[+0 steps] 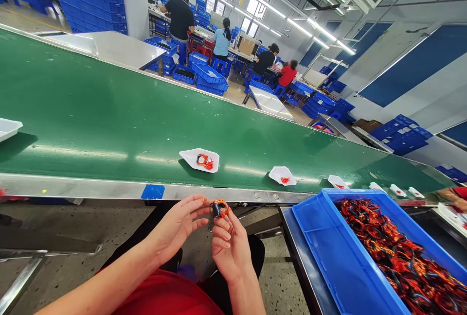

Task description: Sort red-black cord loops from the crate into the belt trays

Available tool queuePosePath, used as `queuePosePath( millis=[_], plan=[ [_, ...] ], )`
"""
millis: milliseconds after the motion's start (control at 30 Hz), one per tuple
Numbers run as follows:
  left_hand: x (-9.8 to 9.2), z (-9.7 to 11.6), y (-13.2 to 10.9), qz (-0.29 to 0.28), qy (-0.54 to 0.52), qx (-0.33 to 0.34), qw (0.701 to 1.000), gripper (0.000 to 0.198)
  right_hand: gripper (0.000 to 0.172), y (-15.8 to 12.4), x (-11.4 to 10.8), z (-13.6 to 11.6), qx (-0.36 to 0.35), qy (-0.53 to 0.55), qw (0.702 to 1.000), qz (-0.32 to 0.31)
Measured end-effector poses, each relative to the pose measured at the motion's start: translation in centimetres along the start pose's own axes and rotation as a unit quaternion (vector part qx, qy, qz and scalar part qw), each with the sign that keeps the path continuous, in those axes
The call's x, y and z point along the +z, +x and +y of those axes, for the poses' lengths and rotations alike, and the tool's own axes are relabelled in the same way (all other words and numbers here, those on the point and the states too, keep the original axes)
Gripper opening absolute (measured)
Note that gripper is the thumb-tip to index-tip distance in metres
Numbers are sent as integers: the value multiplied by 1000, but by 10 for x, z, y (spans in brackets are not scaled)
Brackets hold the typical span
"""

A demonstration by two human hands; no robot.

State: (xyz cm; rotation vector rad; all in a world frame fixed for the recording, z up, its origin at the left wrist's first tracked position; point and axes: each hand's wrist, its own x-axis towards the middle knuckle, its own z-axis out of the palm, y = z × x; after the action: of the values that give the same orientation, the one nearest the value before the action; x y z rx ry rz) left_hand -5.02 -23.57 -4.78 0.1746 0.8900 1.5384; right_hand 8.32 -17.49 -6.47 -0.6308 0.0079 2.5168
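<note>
Right hand (233,247) holds coil (220,209); crate label (404,131) unreadable

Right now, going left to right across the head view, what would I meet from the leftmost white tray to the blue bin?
Leftmost white tray, left hand, right hand holding an orange-and-black wire coil, white tray with red pieces, blue bin.
</note>
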Motion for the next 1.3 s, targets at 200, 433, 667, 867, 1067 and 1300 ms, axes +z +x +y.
queuePosePath(
  millis=[200,433,667,867,1067,1300],
  plan=[
    [-4,-3,0,-12,117,71,991,16,24,-3,9,-8,-54,-90,994,5],
    [-23,-9,12,26,569,402,717,14,26,8,33,-80,-429,-411,798,105],
    [-48,-22,35,27,716,479,507,25,54,9,27,-123,-436,-531,703,181],
    [-61,-28,48,31,744,533,402,27,46,-65,28,-98,-340,-642,671,146],
    [-67,-34,61,38,736,562,375,29,35,-146,82,-172,-418,-777,394,257],
    [-72,-35,66,32,741,573,348,28,38,-128,49,-309,-215,-845,135,471]
  ],
)
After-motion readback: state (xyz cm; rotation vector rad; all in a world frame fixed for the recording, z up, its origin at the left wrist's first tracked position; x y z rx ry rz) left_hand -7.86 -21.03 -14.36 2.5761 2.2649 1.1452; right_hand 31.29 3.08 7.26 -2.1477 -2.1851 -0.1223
